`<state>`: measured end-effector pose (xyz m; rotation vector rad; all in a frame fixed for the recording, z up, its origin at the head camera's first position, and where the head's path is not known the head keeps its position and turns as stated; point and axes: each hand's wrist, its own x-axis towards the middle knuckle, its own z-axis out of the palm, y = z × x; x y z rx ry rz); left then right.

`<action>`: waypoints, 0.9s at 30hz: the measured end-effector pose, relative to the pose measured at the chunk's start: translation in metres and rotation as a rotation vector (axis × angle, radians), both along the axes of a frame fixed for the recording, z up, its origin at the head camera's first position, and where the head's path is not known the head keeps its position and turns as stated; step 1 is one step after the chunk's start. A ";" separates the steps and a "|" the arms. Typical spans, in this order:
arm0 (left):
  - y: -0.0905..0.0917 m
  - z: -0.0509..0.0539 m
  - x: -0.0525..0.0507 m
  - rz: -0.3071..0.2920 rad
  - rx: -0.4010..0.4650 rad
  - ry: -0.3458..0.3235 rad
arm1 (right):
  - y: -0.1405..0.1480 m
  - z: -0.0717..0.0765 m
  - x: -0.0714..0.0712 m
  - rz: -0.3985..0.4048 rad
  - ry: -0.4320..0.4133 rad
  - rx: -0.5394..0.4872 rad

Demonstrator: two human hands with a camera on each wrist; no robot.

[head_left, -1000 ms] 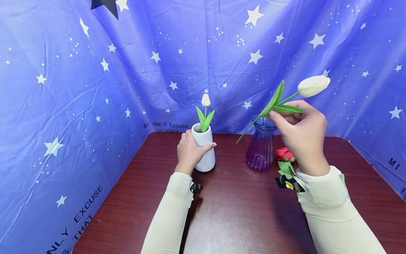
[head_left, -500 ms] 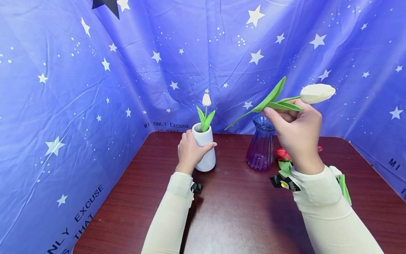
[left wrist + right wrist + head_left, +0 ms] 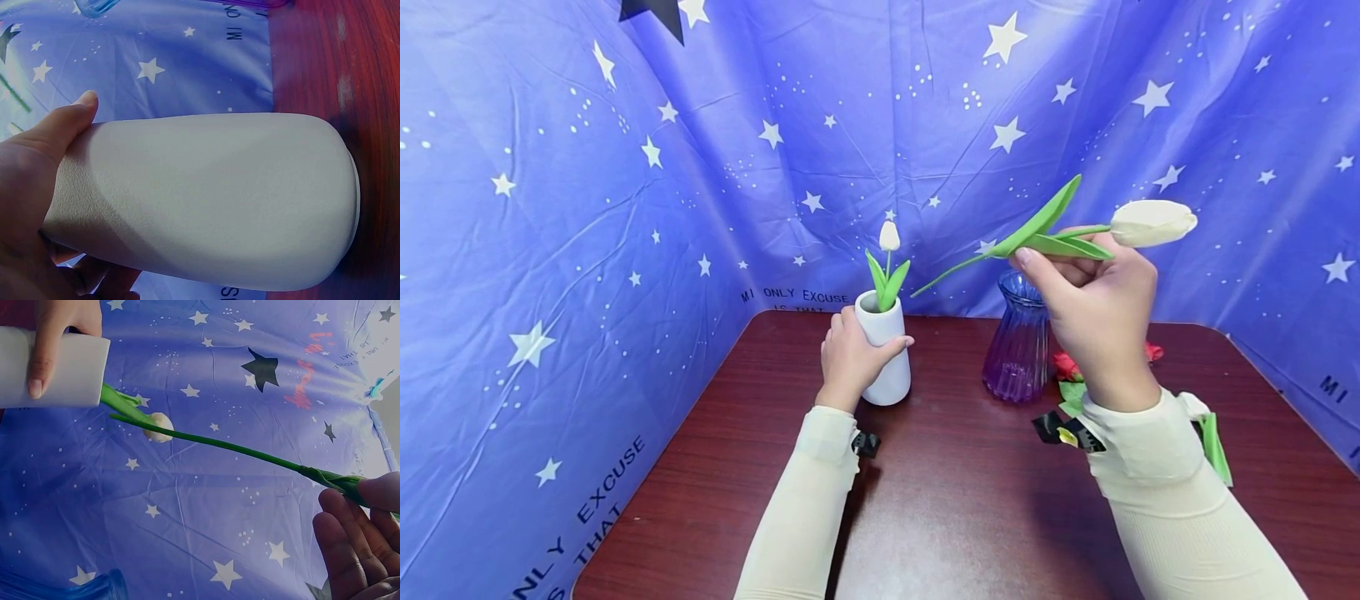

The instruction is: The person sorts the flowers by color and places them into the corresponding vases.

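Note:
My left hand (image 3: 853,354) grips the upper part of a white vase (image 3: 889,375), which stands upright on the table. One white tulip (image 3: 889,237) with green leaves rises out of its mouth. In my right hand (image 3: 1101,312) a second white tulip (image 3: 1153,223) is pinched by the stem near its leaves, held in the air above the blue-purple glass vase. Its bloom points right, and the bare stem slopes down left toward the white vase. From the right wrist view, the stem end (image 3: 115,417) appears close to the vase's mouth; whether they touch I cannot tell.
A ribbed blue-purple glass vase (image 3: 1017,350) stands right of the white one. Red flowers (image 3: 1066,365) lie behind my right wrist, partly hidden. Green leaves (image 3: 1216,450) show beside the right sleeve. A starry blue curtain (image 3: 820,150) surrounds the dark red table (image 3: 940,483).
My right hand has moved slightly left and turned the tulip flatter, bringing its stem end nearer the white vase. The left hand and white vase have stayed in place.

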<state>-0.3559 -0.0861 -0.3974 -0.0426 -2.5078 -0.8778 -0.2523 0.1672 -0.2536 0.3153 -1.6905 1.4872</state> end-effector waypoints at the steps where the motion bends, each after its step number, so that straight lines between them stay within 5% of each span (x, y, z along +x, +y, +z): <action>1: 0.000 0.000 0.000 -0.001 0.001 0.000 | -0.001 0.000 0.000 0.003 0.004 0.001; 8: 0.000 0.000 0.001 -0.001 0.006 0.003 | -0.007 -0.002 -0.002 0.083 0.024 -0.032; 27: 0.001 0.001 0.001 -0.001 0.004 0.003 | -0.023 -0.008 -0.009 0.137 -0.009 0.026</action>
